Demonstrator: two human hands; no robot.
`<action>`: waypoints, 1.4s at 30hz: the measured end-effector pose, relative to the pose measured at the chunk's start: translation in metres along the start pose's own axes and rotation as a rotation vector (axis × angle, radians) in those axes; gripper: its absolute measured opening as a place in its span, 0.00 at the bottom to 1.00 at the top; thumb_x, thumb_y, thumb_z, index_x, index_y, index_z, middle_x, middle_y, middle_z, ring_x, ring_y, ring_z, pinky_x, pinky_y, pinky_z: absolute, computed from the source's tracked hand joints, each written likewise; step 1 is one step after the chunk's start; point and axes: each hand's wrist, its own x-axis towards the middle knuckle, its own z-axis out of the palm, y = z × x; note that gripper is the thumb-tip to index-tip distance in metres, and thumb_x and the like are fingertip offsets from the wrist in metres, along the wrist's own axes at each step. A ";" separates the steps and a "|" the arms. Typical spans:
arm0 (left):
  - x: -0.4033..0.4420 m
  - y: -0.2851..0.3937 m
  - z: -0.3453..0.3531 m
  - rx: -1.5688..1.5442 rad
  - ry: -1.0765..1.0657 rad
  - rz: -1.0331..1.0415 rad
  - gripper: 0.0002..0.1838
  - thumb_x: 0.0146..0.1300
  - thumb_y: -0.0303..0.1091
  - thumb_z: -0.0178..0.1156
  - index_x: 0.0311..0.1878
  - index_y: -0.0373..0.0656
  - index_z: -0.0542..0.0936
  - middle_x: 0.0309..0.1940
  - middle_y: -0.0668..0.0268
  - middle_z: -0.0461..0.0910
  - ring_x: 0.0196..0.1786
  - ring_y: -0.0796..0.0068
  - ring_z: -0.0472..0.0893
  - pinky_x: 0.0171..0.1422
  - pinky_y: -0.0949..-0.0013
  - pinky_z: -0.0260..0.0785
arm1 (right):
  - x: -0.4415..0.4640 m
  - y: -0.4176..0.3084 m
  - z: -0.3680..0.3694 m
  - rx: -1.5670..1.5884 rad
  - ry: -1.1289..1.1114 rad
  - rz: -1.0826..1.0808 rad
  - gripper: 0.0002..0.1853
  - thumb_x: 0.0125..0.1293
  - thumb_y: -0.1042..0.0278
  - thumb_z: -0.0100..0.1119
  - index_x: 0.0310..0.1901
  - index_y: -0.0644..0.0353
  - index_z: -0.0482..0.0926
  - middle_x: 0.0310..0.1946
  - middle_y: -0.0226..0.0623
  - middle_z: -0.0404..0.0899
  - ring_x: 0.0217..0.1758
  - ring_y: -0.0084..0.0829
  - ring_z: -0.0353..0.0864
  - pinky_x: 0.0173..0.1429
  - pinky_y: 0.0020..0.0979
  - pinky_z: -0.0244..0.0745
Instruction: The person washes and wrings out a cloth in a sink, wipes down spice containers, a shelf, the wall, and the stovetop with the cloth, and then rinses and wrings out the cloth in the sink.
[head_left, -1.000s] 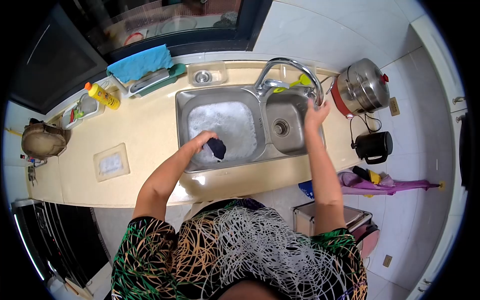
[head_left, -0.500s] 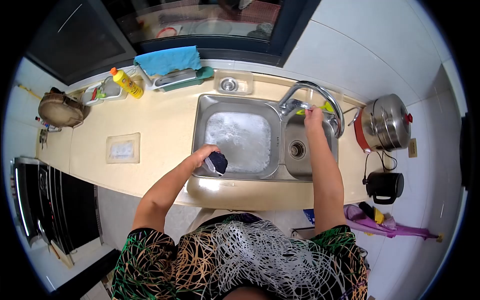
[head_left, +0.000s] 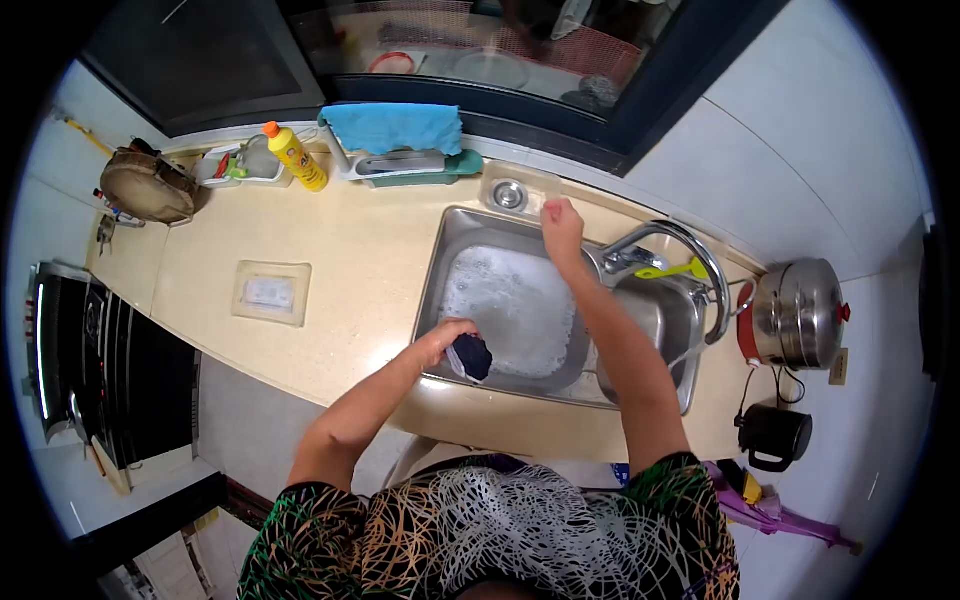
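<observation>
- On the yellow bottle (head_left: 300, 163), the label's writing is too small to be read.
- A cream desk (head_left: 370, 290) is set below a dark-framed window (head_left: 490, 65); sudsy water (head_left: 505, 310) is held in its metal sink (head_left: 434, 290).
- A dark cloth (head_left: 473, 357) is grasped by the left hand's (head_left: 452, 338) fingers at the sink's near edge.
- The right hand's (head_left: 563, 228) fingers are curled near a strainer (head_left: 509, 195); whether anything is held cannot be told.

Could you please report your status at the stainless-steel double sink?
Left hand holding dark-blue fabric bundle at near side of sink. Right hand curled near clear plastic tray; grip unclear. Right forearm partly blocking sink view.
</observation>
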 end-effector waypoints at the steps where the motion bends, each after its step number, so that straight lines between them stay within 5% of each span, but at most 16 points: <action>1: -0.004 0.000 -0.001 -0.022 -0.032 0.018 0.08 0.50 0.35 0.57 0.29 0.41 0.79 0.29 0.66 0.78 0.33 0.75 0.77 0.40 0.71 0.70 | 0.021 0.007 0.018 -0.130 -0.051 -0.036 0.11 0.53 0.66 0.62 0.33 0.66 0.77 0.29 0.46 0.80 0.34 0.39 0.80 0.38 0.35 0.73; 3: -0.008 -0.005 -0.006 -0.060 -0.097 0.056 0.07 0.51 0.33 0.56 0.29 0.40 0.79 0.29 0.66 0.77 0.34 0.75 0.77 0.42 0.72 0.70 | 0.050 0.008 0.044 -0.254 -0.106 -0.067 0.14 0.51 0.63 0.64 0.32 0.66 0.78 0.28 0.45 0.80 0.33 0.36 0.81 0.37 0.34 0.74; 6: -0.019 -0.008 -0.012 -0.072 -0.114 0.066 0.07 0.52 0.32 0.56 0.29 0.39 0.78 0.29 0.66 0.77 0.34 0.75 0.77 0.42 0.72 0.70 | 0.077 -0.001 0.070 -0.611 -0.363 0.178 0.18 0.48 0.57 0.67 0.33 0.65 0.80 0.30 0.46 0.81 0.36 0.37 0.81 0.39 0.37 0.74; 8: -0.027 -0.008 -0.016 -0.071 -0.109 0.044 0.07 0.52 0.32 0.56 0.29 0.39 0.78 0.29 0.66 0.77 0.35 0.75 0.76 0.41 0.72 0.69 | 0.086 0.011 0.083 -0.630 -0.617 0.405 0.25 0.44 0.54 0.71 0.42 0.60 0.80 0.44 0.42 0.79 0.49 0.40 0.78 0.48 0.38 0.74; 13: -0.029 -0.013 -0.026 -0.082 -0.117 0.082 0.08 0.51 0.32 0.56 0.30 0.37 0.78 0.32 0.64 0.78 0.35 0.74 0.76 0.43 0.73 0.68 | 0.081 -0.003 0.097 -0.823 -0.458 0.408 0.24 0.44 0.56 0.69 0.45 0.52 0.80 0.45 0.35 0.78 0.52 0.35 0.77 0.49 0.35 0.74; 18: -0.033 -0.001 -0.019 -0.073 -0.139 0.065 0.07 0.51 0.32 0.56 0.27 0.37 0.78 0.34 0.64 0.78 0.38 0.74 0.76 0.45 0.73 0.67 | 0.089 -0.001 0.091 -0.625 -0.425 0.502 0.17 0.49 0.58 0.63 0.42 0.54 0.81 0.46 0.37 0.79 0.51 0.36 0.77 0.51 0.34 0.74; 20: -0.032 0.003 -0.019 -0.067 -0.136 0.046 0.07 0.51 0.31 0.55 0.27 0.37 0.78 0.34 0.63 0.78 0.39 0.74 0.76 0.45 0.73 0.67 | 0.095 0.005 0.096 -0.352 -0.210 0.714 0.18 0.50 0.56 0.64 0.40 0.58 0.81 0.44 0.41 0.79 0.49 0.39 0.78 0.52 0.36 0.74; 23: -0.029 0.005 -0.019 -0.033 -0.165 0.085 0.09 0.55 0.35 0.56 0.27 0.38 0.78 0.32 0.63 0.78 0.36 0.73 0.76 0.44 0.73 0.67 | 0.074 -0.038 0.063 -0.229 0.070 0.513 0.17 0.54 0.56 0.60 0.36 0.64 0.81 0.34 0.51 0.79 0.41 0.48 0.79 0.45 0.40 0.74; 26: -0.024 0.018 -0.013 -0.024 -0.187 0.050 0.19 0.63 0.49 0.52 0.31 0.41 0.78 0.27 0.67 0.77 0.31 0.76 0.76 0.36 0.74 0.70 | 0.037 -0.048 0.038 -0.083 0.333 0.364 0.16 0.59 0.58 0.55 0.30 0.67 0.79 0.25 0.55 0.77 0.33 0.53 0.77 0.38 0.43 0.70; 28: -0.015 0.023 -0.002 -0.077 -0.174 0.141 0.20 0.64 0.50 0.50 0.38 0.40 0.77 0.27 0.67 0.76 0.30 0.76 0.76 0.35 0.74 0.70 | 0.004 -0.044 0.024 0.091 0.293 0.119 0.17 0.59 0.58 0.55 0.28 0.68 0.77 0.25 0.54 0.76 0.31 0.53 0.76 0.36 0.43 0.68; 29: -0.009 0.027 0.001 -0.043 -0.188 0.155 0.26 0.63 0.56 0.49 0.48 0.41 0.72 0.28 0.65 0.76 0.32 0.74 0.77 0.37 0.72 0.72 | -0.019 -0.043 0.016 0.179 0.236 0.107 0.17 0.59 0.58 0.55 0.27 0.68 0.76 0.24 0.54 0.75 0.30 0.53 0.75 0.35 0.43 0.67; 30: -0.006 0.032 0.007 -0.036 -0.197 0.153 0.26 0.63 0.56 0.49 0.48 0.41 0.72 0.28 0.65 0.76 0.32 0.74 0.77 0.37 0.72 0.72 | -0.044 -0.040 0.006 0.268 0.176 0.091 0.18 0.59 0.58 0.55 0.26 0.69 0.75 0.23 0.54 0.75 0.29 0.53 0.74 0.34 0.43 0.66; 32: -0.005 0.042 0.022 -0.043 -0.239 0.125 0.27 0.63 0.56 0.48 0.52 0.41 0.69 0.29 0.65 0.76 0.32 0.75 0.77 0.36 0.73 0.71 | -0.084 -0.020 -0.011 0.093 0.054 0.059 0.17 0.60 0.58 0.54 0.27 0.68 0.76 0.22 0.53 0.74 0.28 0.51 0.74 0.33 0.43 0.65; 38: 0.012 0.035 0.056 0.248 -0.243 0.112 0.16 0.64 0.46 0.53 0.32 0.43 0.76 0.24 0.70 0.75 0.28 0.80 0.75 0.33 0.76 0.69 | -0.148 0.014 -0.056 0.051 -0.046 0.175 0.18 0.59 0.57 0.54 0.25 0.67 0.76 0.22 0.51 0.75 0.24 0.46 0.74 0.31 0.40 0.65; 41: 0.023 0.016 0.066 0.287 -0.232 0.109 0.14 0.64 0.44 0.54 0.30 0.44 0.77 0.24 0.72 0.75 0.27 0.82 0.73 0.32 0.77 0.66 | -0.151 0.040 -0.072 0.225 -0.274 0.474 0.20 0.59 0.52 0.54 0.29 0.65 0.79 0.17 0.39 0.74 0.20 0.26 0.73 0.26 0.32 0.65; 42: 0.027 0.012 0.067 0.287 -0.231 0.111 0.14 0.64 0.44 0.54 0.30 0.44 0.77 0.24 0.72 0.75 0.27 0.82 0.73 0.32 0.77 0.66 | -0.144 0.036 -0.082 0.226 -0.274 0.472 0.20 0.59 0.52 0.54 0.29 0.65 0.79 0.17 0.39 0.74 0.20 0.26 0.73 0.26 0.32 0.65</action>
